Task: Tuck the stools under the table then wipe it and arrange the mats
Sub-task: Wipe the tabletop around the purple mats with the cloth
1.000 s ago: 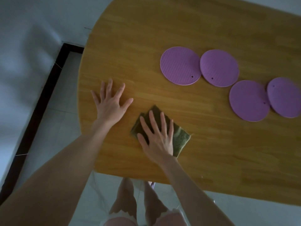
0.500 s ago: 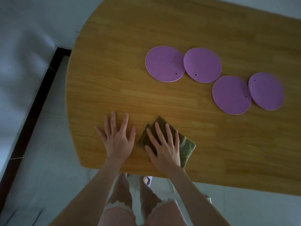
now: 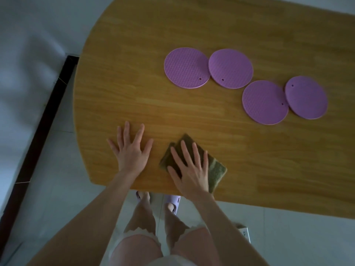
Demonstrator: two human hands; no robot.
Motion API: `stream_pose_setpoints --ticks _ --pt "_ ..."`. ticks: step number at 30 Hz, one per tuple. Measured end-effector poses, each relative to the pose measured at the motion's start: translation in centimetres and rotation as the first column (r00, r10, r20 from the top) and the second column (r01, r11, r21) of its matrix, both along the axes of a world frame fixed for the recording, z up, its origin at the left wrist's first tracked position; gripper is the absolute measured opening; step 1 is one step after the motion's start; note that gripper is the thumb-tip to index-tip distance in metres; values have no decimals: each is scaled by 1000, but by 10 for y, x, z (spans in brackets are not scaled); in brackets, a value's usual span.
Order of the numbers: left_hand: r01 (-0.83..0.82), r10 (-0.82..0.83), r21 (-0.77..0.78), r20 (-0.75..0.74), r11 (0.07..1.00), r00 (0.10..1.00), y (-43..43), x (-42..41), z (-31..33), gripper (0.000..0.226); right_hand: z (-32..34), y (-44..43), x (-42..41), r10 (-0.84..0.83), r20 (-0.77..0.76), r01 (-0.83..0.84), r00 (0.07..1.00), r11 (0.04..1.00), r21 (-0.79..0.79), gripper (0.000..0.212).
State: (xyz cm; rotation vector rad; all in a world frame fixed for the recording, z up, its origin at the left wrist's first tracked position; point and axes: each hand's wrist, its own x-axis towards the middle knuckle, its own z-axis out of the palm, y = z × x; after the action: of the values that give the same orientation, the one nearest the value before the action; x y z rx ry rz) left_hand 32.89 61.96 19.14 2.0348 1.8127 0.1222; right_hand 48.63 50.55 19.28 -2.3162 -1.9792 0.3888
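A wooden table (image 3: 172,25) with a rounded left end fills the upper view. Several round purple mats lie on it in a loose row: one (image 3: 186,68) at the left, one (image 3: 230,68) touching it, and two more (image 3: 265,102) (image 3: 306,97) further right. A folded olive-green cloth (image 3: 217,169) lies near the table's front edge. My right hand (image 3: 189,169) presses flat on the cloth with fingers spread. My left hand (image 3: 131,152) rests flat on the bare wood just left of it, fingers spread, holding nothing. No stools are visible.
My legs and purple slippers (image 3: 173,203) stand at the table's front edge on pale floor tiles. A dark skirting strip (image 3: 38,131) runs along the white wall at the left. A white wall socket (image 3: 245,234) shows low on the right.
Both hands have slid back toward the front edge with the cloth under my right hand. My left hand has moved closer to the cloth.
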Motion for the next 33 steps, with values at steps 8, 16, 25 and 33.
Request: stream_pose_setpoints --ticks 8,16,25,33 --pt "-99 104 69 -70 993 992 -32 -28 2 60 1 30 33 -321 42 324 946 943 -82 60" --pt "-120 125 109 -46 987 991 -38 -37 -7 63 0 -18 -30 159 12 -159 987 987 1 55" --pt "-156 156 5 -61 988 986 -37 -35 -2 63 -1 74 -28 -126 -11 125 992 990 -64 60" --pt "-232 230 8 105 973 968 -21 -45 9 53 -3 54 3 -151 38 153 988 986 -66 60"
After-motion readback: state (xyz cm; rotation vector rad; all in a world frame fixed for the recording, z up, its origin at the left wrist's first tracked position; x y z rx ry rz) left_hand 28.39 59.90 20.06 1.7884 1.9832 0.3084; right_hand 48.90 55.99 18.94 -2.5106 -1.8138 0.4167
